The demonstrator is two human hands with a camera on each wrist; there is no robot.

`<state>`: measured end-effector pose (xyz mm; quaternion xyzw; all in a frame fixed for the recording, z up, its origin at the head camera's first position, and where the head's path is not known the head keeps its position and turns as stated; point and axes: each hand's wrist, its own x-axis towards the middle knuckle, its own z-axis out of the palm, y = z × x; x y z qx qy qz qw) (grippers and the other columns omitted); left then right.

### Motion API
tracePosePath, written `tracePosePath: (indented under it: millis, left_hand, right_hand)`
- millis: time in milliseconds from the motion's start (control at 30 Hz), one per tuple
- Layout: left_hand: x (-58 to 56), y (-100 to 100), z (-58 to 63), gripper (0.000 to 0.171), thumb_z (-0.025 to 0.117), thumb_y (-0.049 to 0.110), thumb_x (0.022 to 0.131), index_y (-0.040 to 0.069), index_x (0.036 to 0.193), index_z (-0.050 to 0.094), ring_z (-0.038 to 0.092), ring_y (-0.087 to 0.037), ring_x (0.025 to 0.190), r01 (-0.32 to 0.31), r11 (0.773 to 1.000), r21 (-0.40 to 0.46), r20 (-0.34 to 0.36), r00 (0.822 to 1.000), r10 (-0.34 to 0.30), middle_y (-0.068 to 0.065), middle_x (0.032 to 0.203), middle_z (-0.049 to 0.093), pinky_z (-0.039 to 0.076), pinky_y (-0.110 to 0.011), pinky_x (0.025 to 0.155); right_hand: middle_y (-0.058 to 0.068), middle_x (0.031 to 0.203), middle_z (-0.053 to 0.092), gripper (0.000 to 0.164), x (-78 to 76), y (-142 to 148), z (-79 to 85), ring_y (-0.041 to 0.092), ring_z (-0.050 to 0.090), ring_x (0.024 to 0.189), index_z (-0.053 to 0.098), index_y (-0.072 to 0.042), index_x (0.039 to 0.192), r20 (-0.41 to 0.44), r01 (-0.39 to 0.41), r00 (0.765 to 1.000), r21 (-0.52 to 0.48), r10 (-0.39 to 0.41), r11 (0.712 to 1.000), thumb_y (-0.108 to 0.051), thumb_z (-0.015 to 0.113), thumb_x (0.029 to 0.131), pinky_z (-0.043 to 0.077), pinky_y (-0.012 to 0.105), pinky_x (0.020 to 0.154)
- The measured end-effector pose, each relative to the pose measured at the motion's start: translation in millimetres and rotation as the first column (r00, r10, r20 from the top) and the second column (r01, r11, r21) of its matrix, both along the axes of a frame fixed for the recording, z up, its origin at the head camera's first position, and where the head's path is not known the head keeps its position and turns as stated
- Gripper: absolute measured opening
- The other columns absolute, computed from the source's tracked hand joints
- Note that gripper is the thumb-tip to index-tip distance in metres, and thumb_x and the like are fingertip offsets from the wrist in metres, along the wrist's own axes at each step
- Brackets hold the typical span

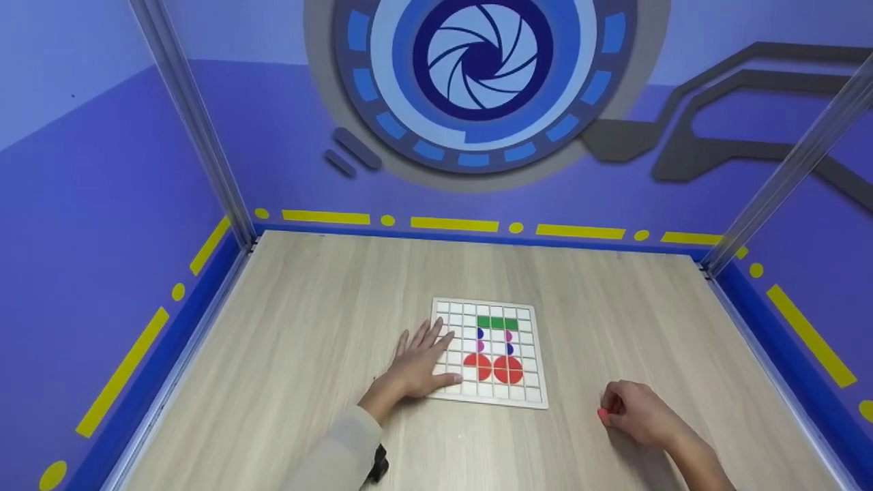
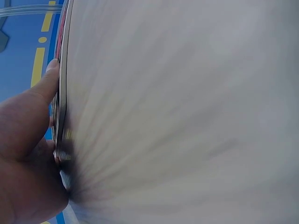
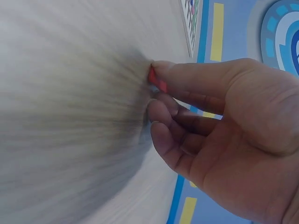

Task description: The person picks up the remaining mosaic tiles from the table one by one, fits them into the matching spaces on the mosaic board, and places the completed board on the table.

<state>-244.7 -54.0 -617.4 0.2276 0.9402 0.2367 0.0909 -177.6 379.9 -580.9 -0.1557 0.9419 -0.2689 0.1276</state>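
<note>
A square white grid board [image 1: 535, 376] lies flat on the table. On it sit a green bar [image 1: 497, 323], small purple and pink half-rounds, a full red circle [image 1: 508, 370] and, to its left, a red three-quarter circle [image 1: 483, 368]. My left hand [image 1: 417, 367] rests with fingers spread over the board's left edge, thumb on the lower left cells. In the left wrist view the board [image 2: 64, 74] shows edge-on beside the thumb. Right of the board, low over the table, my right hand [image 1: 638, 411] pinches a small red piece [image 3: 159, 81] between thumb and fingers, the other fingers curled.
The pale wooden table [image 1: 327, 293] is bounded by blue-purple panels [image 1: 273, 150] at the back and both sides. Metal posts [image 1: 198, 129] rise at the back corners. A dark object [image 1: 378, 464] shows by my left sleeve.
</note>
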Motion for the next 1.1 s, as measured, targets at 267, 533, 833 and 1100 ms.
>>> tracePosePath:
  millis: [267,533,833,1100]
  left_hand:
    - [0.6,-0.7,0.3,0.090,0.065,0.060,0.099,0.013,0.168,0.031,0.005,-0.039,0.163,-0.001,1.000,0.004,-0.004,1.000,0.001,-0.014,0.178,0.009,-0.001,-0.066,0.127]
    - [0.9,-2.0,0.7,0.089,0.065,0.057,0.100,0.012,0.168,0.031,0.004,-0.040,0.163,0.002,1.000,0.005,0.006,1.000,-0.002,-0.015,0.178,0.009,-0.001,-0.066,0.127]
    - [0.1,-0.6,2.1,0.091,0.064,0.062,0.098,0.012,0.168,0.031,0.005,-0.039,0.163,0.008,1.000,-0.010,-0.011,1.000,-0.008,-0.015,0.177,0.009,0.000,-0.066,0.127]
    - [0.7,-0.2,0.6,0.091,0.064,0.062,0.098,0.012,0.167,0.032,0.006,-0.040,0.163,0.011,1.000,-0.009,-0.021,1.000,-0.011,-0.015,0.177,0.010,0.002,-0.067,0.126]
  right_hand:
    - [-0.007,0.082,0.066,0.014,-7.2,-34.7,4.6,0.009,0.058,0.074,0.070,-0.015,0.089,-0.048,0.027,0.998,-0.095,-0.032,0.995,-0.007,0.080,0.093,0.049,0.024,0.063]
    - [-0.003,0.092,0.070,0.007,-29.7,-103.7,-0.2,0.019,0.064,0.086,0.074,-0.010,0.097,-0.064,0.047,0.995,-0.317,-0.071,0.947,-0.006,0.079,0.094,0.056,0.027,0.075]
    - [-0.004,0.089,0.070,0.007,-50.2,-164.7,-17.4,0.017,0.063,0.081,0.077,-0.010,0.102,-0.109,0.024,0.991,-0.416,-0.076,0.909,-0.005,0.075,0.098,0.055,0.027,0.070]
    - [0.001,0.085,0.074,0.009,-64.0,-196.5,-20.7,0.017,0.070,0.076,0.078,-0.007,0.097,-0.140,-0.077,0.990,-0.397,0.022,0.914,0.000,0.073,0.098,0.058,0.027,0.066]
